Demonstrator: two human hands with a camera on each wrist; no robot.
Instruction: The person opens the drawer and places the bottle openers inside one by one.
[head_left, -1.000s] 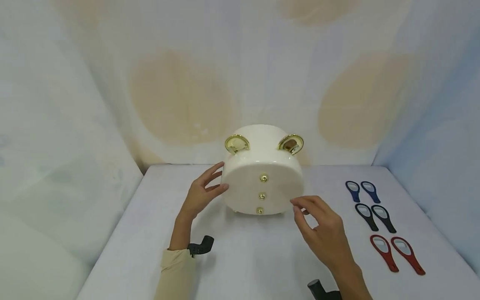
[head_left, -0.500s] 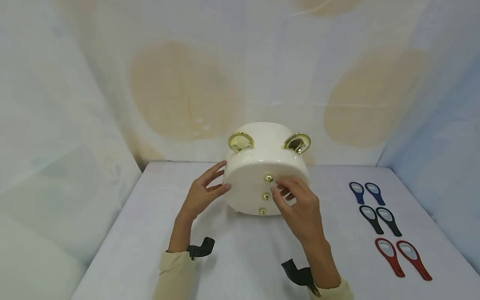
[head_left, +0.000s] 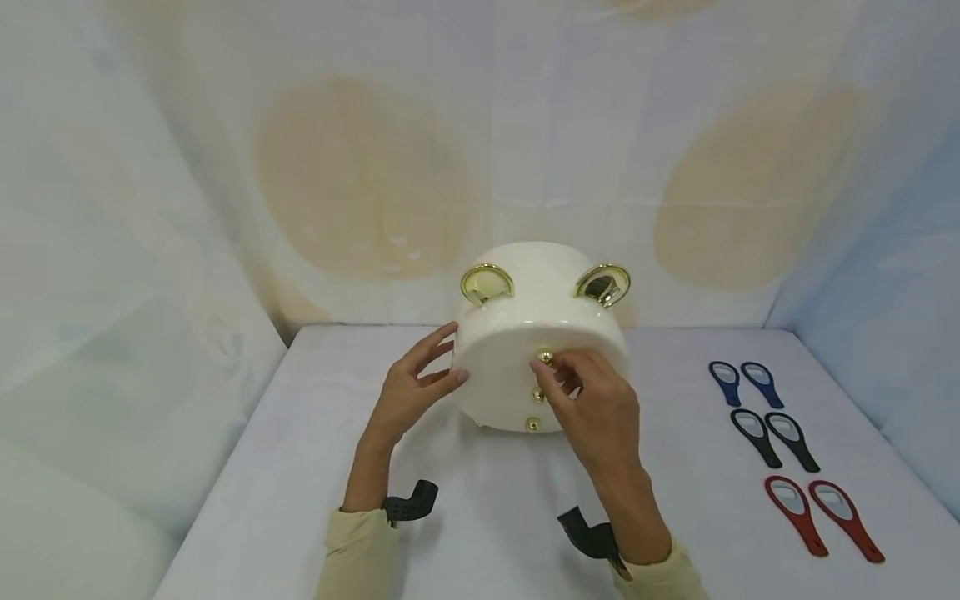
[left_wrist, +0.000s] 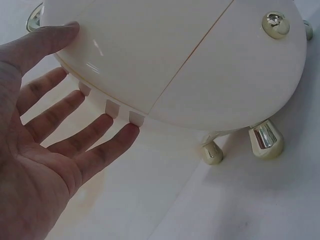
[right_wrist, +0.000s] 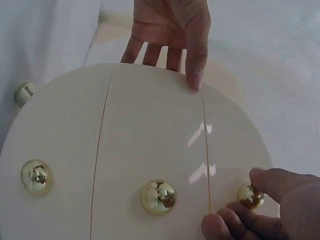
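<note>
A round white box [head_left: 502,367] with two gold ears [head_left: 487,283] stands tilted on the table, its flat face toward me. Down that face runs a row of three gold knobs. My right hand [head_left: 551,371] pinches the top knob [head_left: 545,357] between thumb and fingers; the right wrist view shows the same knob [right_wrist: 250,196] under the fingertips of that hand [right_wrist: 235,212]. With straight fingers my left hand [head_left: 438,360] rests against the box's left rim. In the left wrist view that hand [left_wrist: 60,115] lies spread under the box's edge [left_wrist: 190,60], thumb on top.
Three pairs of bottle openers lie at the table's right: blue [head_left: 742,382], black [head_left: 772,437], red [head_left: 821,517]. Gold feet [left_wrist: 265,140] hold the box off the white table [head_left: 300,467]. Cloth walls close in the back and both sides.
My right hand has come up from the box's lower right onto its face and taken the top knob. The left hand has stayed on the left rim.
</note>
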